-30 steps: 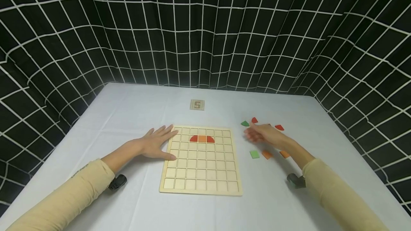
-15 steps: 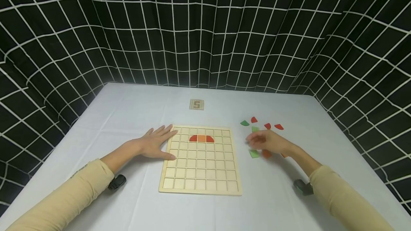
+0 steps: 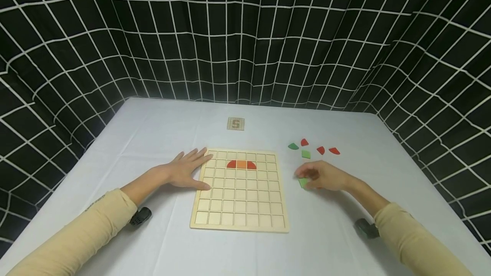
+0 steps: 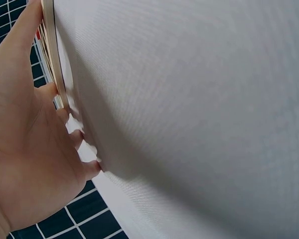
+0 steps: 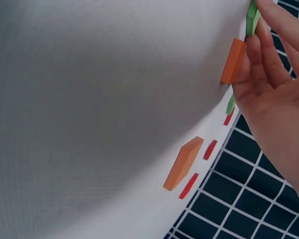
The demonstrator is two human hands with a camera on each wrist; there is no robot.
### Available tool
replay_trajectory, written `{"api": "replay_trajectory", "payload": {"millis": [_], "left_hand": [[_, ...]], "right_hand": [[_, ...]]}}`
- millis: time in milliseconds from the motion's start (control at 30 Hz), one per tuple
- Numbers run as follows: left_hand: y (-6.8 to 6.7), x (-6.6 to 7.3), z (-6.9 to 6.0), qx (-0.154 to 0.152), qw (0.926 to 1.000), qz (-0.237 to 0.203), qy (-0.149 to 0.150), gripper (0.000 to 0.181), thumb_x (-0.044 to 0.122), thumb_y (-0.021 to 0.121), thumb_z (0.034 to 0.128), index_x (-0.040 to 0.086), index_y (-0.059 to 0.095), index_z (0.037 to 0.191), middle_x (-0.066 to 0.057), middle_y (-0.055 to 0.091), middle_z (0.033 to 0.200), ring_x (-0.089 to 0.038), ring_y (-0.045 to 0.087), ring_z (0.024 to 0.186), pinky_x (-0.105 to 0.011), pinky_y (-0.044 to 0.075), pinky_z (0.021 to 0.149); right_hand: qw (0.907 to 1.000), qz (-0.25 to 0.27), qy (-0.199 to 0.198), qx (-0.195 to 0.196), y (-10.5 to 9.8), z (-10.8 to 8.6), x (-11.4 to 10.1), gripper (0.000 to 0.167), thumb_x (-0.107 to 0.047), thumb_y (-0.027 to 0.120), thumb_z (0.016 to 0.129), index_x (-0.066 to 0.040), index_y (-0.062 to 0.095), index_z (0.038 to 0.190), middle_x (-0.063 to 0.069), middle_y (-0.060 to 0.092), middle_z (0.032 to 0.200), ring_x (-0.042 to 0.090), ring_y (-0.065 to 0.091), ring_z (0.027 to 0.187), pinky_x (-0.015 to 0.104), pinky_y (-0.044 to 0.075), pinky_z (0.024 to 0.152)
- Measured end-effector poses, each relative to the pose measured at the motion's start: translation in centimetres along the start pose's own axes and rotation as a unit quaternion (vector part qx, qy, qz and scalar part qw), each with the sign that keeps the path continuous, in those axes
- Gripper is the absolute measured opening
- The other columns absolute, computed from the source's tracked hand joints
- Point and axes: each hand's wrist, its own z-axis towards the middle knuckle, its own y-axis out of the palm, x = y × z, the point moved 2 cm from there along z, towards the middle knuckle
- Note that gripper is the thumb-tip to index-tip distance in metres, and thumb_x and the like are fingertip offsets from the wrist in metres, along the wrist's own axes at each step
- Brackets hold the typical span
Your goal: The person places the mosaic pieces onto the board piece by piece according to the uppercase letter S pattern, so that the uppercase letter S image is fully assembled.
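Note:
My left hand (image 3: 183, 173) lies with spread fingers on the left edge of a pale wooden grid board (image 3: 239, 229); in the left wrist view its thumb and fingertips meet the board's side (image 4: 54, 55). Near the board's top, an orange square tile (image 3: 241, 164) sits between two red rounded tiles (image 3: 232, 164). Right of the board, my right hand (image 3: 326, 176) pinches a light green square tile (image 3: 303, 182) between thumb and fingers, low over the cloth. An orange tile (image 5: 233, 60) stands close beside those fingers in the right wrist view; the hand hides it from the head view.
Beyond the right hand lie another light green square (image 3: 306, 154), a dark green rounded tile (image 3: 293, 146) and several red rounded tiles (image 3: 334, 151). A second orange tile (image 5: 183, 163) shows in the right wrist view. A small patterned card (image 3: 235, 124) lies behind the board.
My right hand has come nearer, from beside the far tiles down to the near light green tile, and its thumb and fingers have closed on it. The left hand stays put.

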Motion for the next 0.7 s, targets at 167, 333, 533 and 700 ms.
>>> {"api": "replay_trajectory", "payload": {"millis": [167, 333, 533, 700], "left_hand": [[-0.14, -0.02, -0.02, 0.001, 1.0000, -0.002, -0.001, 0.103, 0.071, 0.058, 0.0781, 0.015, 0.017, 0.154, -0.011, 0.003, 0.159, -0.036, 0.003, 0.143, -0.060, -0.001, 0.110], [-0.11, -0.03, 0.05, 0.003, 1.0000, 0.000, 0.001, 0.103, 0.072, 0.057, 0.0783, 0.015, 0.017, 0.154, -0.011, 0.002, 0.159, -0.036, 0.003, 0.143, -0.061, -0.001, 0.110], [0.22, -0.46, 0.26, 0.007, 1.0000, -0.006, -0.002, 0.107, 0.078, 0.054, 0.0746, 0.018, 0.016, 0.154, -0.008, 0.001, 0.159, -0.035, 0.002, 0.143, -0.059, -0.002, 0.110], [0.28, -0.48, 0.24, 0.003, 0.9999, -0.004, -0.009, 0.108, 0.081, 0.052, 0.0726, 0.020, 0.015, 0.155, -0.005, 0.000, 0.159, -0.031, 0.001, 0.144, -0.057, -0.002, 0.111]], "right_hand": [[0.9999, -0.010, -0.004, -0.010, -0.08, 0.02, -0.38, 0.033, -0.003, 0.075, 0.080, -0.004, 0.065, 0.112, 0.006, 0.064, 0.110, 0.028, 0.057, 0.105, 0.043, 0.049, 0.090], [0.9996, -0.024, -0.009, -0.013, -0.16, 0.26, -0.12, 0.033, 0.000, 0.075, 0.079, -0.006, 0.066, 0.110, 0.003, 0.064, 0.108, 0.025, 0.057, 0.103, 0.038, 0.048, 0.092], [0.9998, -0.021, -0.004, 0.000, -0.27, 0.23, 0.12, 0.034, -0.001, 0.075, 0.079, -0.006, 0.066, 0.111, 0.002, 0.063, 0.105, 0.023, 0.055, 0.097, 0.031, 0.049, 0.088], [0.9994, -0.016, 0.015, 0.026, -0.59, 0.21, 0.55, 0.032, 0.000, 0.074, 0.080, -0.007, 0.066, 0.110, 0.005, 0.057, 0.091, 0.024, 0.050, 0.087, 0.026, 0.047, 0.070]]}}
